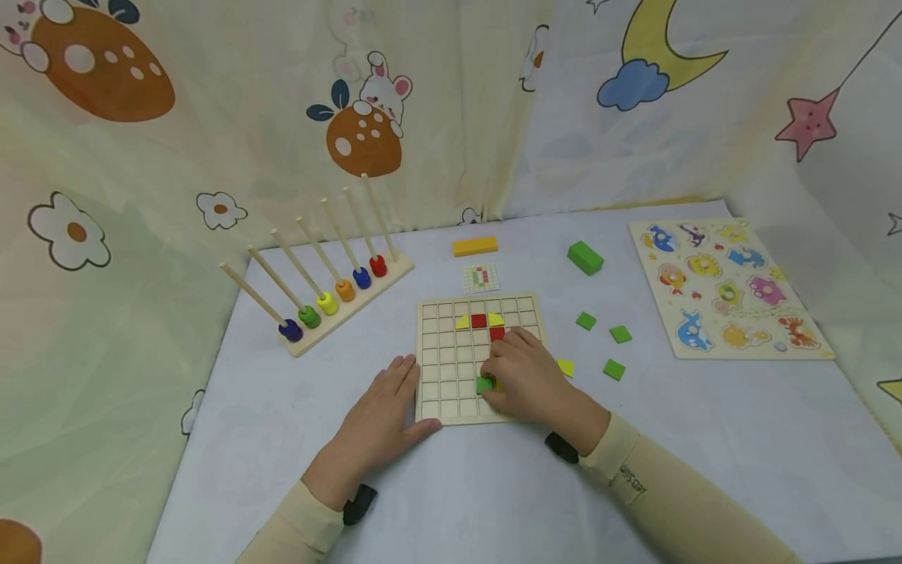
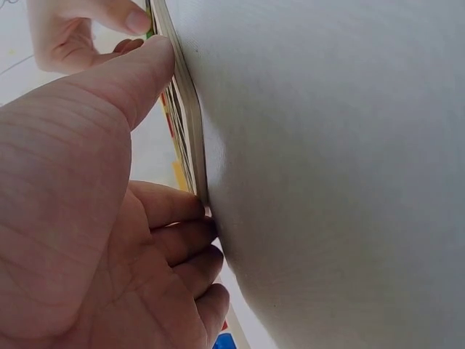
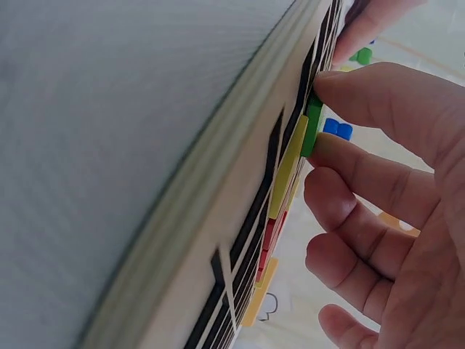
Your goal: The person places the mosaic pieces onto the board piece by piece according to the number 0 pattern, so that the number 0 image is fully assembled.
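A square wooden grid board (image 1: 447, 368) lies on the white table. My left hand (image 1: 377, 415) rests at its left side, fingers extended along the edge and thumb at the near left corner. My right hand (image 1: 527, 377) pinches a green square tile (image 3: 312, 125) between thumb and index finger, over the lower middle of the grid. Along the board's upper cells sit a red tile (image 1: 479, 320) between two yellow rounded tiles, with another red tile (image 1: 497, 334) below. A yellow tile (image 3: 289, 167) shows beside the green one in the right wrist view. My right hand covers some cells.
Green tiles (image 1: 615, 370) and a yellow piece (image 1: 566, 367) lie right of the board. Behind it are a small pattern card (image 1: 481, 277), a yellow block (image 1: 475, 247) and a green block (image 1: 586, 258). A peg rack (image 1: 338, 313) stands left, an animal puzzle (image 1: 726, 290) right.
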